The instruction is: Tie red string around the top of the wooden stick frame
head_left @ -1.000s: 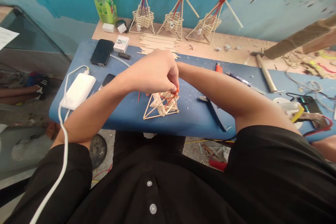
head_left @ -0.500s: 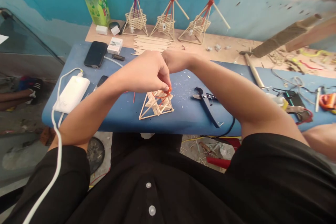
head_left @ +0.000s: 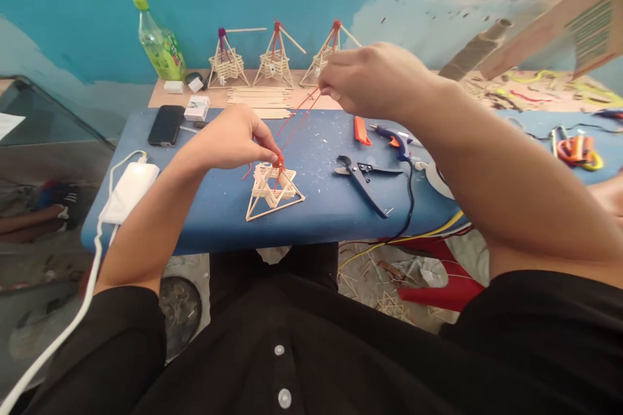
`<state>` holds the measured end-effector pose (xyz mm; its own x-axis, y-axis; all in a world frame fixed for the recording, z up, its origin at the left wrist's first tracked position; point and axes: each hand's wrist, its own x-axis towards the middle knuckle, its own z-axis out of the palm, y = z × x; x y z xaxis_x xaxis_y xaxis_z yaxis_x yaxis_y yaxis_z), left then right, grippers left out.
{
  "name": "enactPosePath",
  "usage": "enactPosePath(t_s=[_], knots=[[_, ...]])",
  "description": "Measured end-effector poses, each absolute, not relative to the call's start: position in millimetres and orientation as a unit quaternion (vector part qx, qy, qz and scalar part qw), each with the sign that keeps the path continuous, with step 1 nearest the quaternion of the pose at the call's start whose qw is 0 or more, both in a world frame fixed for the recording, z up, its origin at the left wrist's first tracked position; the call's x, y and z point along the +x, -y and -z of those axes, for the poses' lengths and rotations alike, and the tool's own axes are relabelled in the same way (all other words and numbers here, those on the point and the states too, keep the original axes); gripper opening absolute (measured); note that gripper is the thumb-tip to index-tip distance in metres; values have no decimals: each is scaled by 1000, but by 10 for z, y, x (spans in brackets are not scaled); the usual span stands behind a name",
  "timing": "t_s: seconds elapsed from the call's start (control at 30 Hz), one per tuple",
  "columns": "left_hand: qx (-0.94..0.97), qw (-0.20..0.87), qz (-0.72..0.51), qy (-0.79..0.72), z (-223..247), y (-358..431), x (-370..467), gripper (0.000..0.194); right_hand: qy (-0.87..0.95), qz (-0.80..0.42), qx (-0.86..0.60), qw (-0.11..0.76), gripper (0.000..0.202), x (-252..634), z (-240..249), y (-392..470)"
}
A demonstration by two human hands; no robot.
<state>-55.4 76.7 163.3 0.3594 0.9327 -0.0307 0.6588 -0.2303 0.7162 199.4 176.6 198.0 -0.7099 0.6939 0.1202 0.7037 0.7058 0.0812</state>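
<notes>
My left hand (head_left: 238,137) pinches the top of a small pyramid of thin wooden sticks (head_left: 275,198) that stands near the table's front edge. Red-orange string is wound around that tip, partly hidden by my fingers. Raised up to the right, my right hand (head_left: 372,78) is closed on the red string (head_left: 300,122), which runs taut in two strands down toward the tip. A loose red string end lies left of the pyramid. Cutting pliers (head_left: 363,185) lie open on the blue table to the right.
Three finished-looking stick pyramids, among them a purple-topped one (head_left: 226,68), stand along the wall. Before them lies a row of loose sticks (head_left: 257,100). A bottle (head_left: 158,45), a black phone (head_left: 166,125) and a white power bank (head_left: 130,191) are left; a glue gun (head_left: 400,142) is right.
My right hand has moved away from my left, up and to the right, drawing the red string out between them. My left hand stays at the pyramid's tip. The view has shifted right.
</notes>
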Motion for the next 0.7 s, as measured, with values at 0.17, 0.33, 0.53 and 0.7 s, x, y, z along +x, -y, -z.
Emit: enactPosePath(t_s=[0.17,0.33,0.53,0.7], knots=[[755,326,-199,-534,-1647,-753,-557,15,909,155,-384,42,73,2010,-2282,-1396],[749,339,-181,-540,-1651,-763,-566,18,890,209,-387,121,61,2045,-2444,-1045],[747,334,-178,-547,-1682,-739,-554,18,906,68,-413,69,34,1950,-2518,-583],[751,311,-205,-545,-1667,-726,-575,12,912,-66,-382,133,39,1672,-2281,-93]])
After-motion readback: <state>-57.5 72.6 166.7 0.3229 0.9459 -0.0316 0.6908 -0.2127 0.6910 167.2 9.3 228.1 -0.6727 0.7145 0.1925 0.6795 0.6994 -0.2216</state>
